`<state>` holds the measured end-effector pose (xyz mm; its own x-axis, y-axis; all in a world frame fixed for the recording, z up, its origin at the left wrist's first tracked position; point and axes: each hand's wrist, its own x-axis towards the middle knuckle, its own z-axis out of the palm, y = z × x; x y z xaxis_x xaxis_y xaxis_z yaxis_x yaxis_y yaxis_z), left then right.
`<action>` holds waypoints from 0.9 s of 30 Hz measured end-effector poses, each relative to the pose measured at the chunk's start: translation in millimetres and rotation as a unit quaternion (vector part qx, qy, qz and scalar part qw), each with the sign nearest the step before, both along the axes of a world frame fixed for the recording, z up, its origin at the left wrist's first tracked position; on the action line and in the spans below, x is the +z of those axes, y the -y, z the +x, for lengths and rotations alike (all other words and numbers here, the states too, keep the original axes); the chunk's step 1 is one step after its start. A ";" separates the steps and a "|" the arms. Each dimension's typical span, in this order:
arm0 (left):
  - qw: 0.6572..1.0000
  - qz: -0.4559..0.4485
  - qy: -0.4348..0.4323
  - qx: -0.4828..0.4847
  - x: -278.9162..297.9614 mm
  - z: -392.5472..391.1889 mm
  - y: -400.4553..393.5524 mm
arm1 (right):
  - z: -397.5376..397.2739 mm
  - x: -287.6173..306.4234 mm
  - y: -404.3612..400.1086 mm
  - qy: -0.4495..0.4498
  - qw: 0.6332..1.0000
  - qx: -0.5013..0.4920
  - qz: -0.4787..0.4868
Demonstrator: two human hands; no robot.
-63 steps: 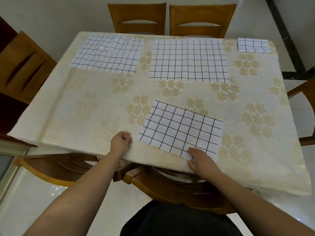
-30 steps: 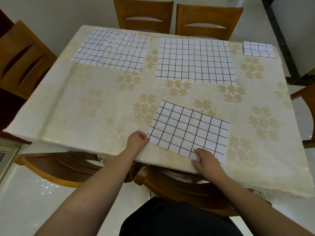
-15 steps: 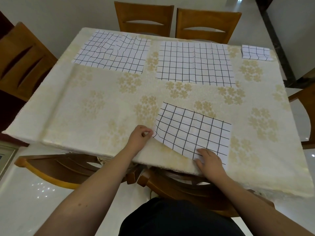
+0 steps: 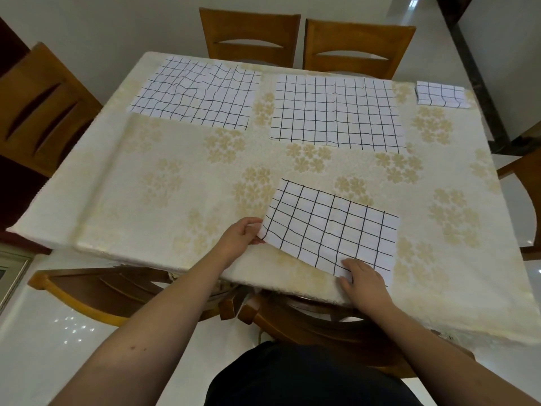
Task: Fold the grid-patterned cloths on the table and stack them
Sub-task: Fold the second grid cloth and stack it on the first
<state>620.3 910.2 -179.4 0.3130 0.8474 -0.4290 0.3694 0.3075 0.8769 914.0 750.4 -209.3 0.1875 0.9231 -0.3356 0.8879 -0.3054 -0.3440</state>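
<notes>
At the table's (image 4: 152, 183) near edge, the left hand (image 4: 238, 237) pinches the left corner of the half-folded cloth (image 4: 330, 230), while the right hand (image 4: 361, 278) presses its near edge with flat fingers. This looks like the second fold starting; next, the pinched end likely needs carrying rightward onto the opposite edge, corners matched.

Arms: both forearms (image 4: 164, 323) are seen bare, no sleeves visible.
Hands: no rings, watch or gloves are seen.
Clothing: a dark garment (image 4: 307, 376) is worn below.
</notes>
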 end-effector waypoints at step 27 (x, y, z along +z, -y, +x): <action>0.994 -0.088 -0.058 0.022 22.8 44.9 3.1 | -4.1 8.7 3.2 -0.088 0.993 0.060 -0.046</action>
